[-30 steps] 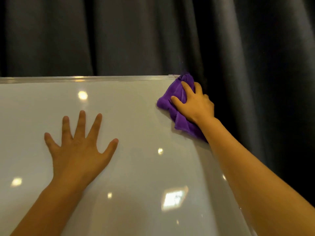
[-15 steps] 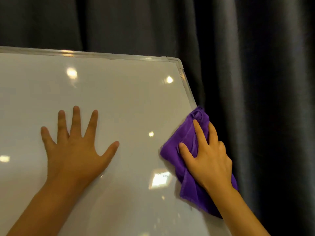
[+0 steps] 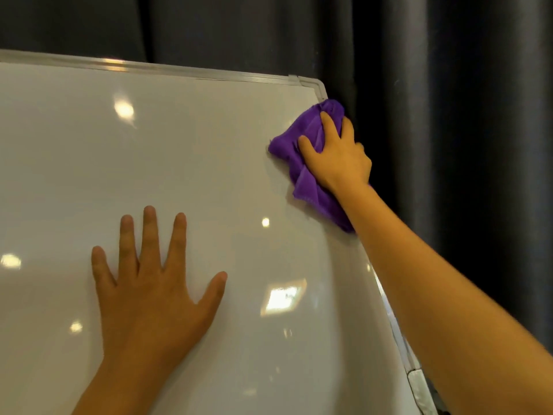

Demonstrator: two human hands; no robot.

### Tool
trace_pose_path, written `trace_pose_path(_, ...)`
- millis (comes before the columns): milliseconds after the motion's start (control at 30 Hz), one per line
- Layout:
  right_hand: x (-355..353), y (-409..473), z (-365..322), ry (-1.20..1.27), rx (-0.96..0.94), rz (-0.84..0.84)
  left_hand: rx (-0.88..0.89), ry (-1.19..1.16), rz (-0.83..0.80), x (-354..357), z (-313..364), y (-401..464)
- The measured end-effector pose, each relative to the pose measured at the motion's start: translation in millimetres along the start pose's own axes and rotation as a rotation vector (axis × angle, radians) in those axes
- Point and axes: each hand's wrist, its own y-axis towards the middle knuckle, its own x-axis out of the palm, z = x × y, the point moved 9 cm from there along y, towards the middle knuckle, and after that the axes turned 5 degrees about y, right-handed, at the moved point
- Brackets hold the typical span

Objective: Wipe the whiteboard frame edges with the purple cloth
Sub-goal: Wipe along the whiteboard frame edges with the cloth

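Now our right hand [image 3: 338, 158] clamps the purple cloth [image 3: 311, 163] under curled fingers [image 3: 329, 124] on the right frame edge [image 3: 321, 92]; our left hand [image 3: 152, 298] lies flat, empty. Next, the cloth should slide past the fingertips toward the corner.

Left hand [image 3: 152, 298] was bare: four long slim fingers plus a thumb, short trimmed nails, faint creases at the knuckles. The forearm behind its wrist was bare skin as well, right down to the bottom edge of the shot. Right hand [image 3: 338, 157] was the same build, bare, with short nails on the thumb and the two fingers that showed clearly, and the bare forearm behind its wrist ran off the lower right corner, looking far thicker near the lens from the wide-angle.
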Motion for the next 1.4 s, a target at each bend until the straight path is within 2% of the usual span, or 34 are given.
trace_pose_path(167, -6.1, -129.2, 33.1, -0.008, -0.002, 0.052, -0.003, -0.020, -0.007, 2.5, -3.8, 1.0)
trace_pose_path(333, -12.4, -228.1, 65.7, -0.044, 0.043, -0.018, 0.002, -0.027, 0.010, 0.3, -2.6, 1.0)
trace_pose_path(533, -24.6, -239.1, 61.7, -0.056, 0.036, -0.028, 0.034, -0.102, 0.050, -7.2, 10.5, -33.6)
trace_pose_path(800, -17.3, -152.1, 34.6, 0.019, -0.006, -0.060, 0.102, -0.035, -0.002, 3.8, 18.1, -77.8)
trace_pose_path(900, -20.0, -180.6, 40.5, 0.008, 0.018, -0.022, 0.109, -0.024, 0.024, 5.7, 17.0, -84.7)
trace_pose_path(1000, -16.6, -235.4, 49.8, -0.006, 0.064, -0.061, 0.091, -0.039, 0.040, 7.4, 13.1, -82.4)
trace_pose_path(1400, -10.9, -303.3, 38.8, -0.085, -0.128, -0.113, 0.077, -0.097, 0.071, 8.7, 2.6, -79.6)
